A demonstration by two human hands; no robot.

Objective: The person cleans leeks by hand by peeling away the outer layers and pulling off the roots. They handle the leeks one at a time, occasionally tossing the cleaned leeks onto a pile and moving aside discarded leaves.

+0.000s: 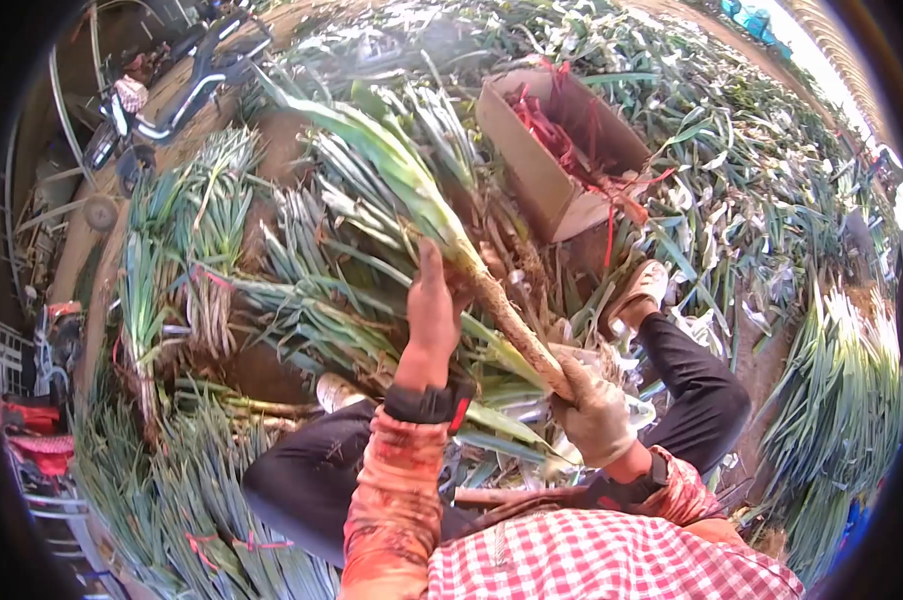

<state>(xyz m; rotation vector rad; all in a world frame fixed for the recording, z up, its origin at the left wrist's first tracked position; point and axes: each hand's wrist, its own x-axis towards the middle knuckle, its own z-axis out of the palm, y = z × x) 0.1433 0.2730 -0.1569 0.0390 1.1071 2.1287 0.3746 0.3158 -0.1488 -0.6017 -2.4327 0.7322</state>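
Slanting across the middle is a long green onion (511, 322) with a brown, soil-coated stalk and broad green leaves at its upper left end. My left hand (433, 315) is bare and grips it where the leaves meet the stalk, thumb up along the side. Around the stalk's lower end closes my right hand (593, 412), in a dirty pale work glove; that end is partly hidden by the glove. Beneath my hands lie more loose green onions (316, 320) and peeled leaves (511, 425) between my legs.
A cardboard box (581, 205) holding red ties (546, 130) stands ahead. Tied onion bundles (216, 235) lie to the left, with more bundles (221, 500) at lower left. A large onion pile (836, 400) is at right. Leaf litter (741, 150) covers the far ground.
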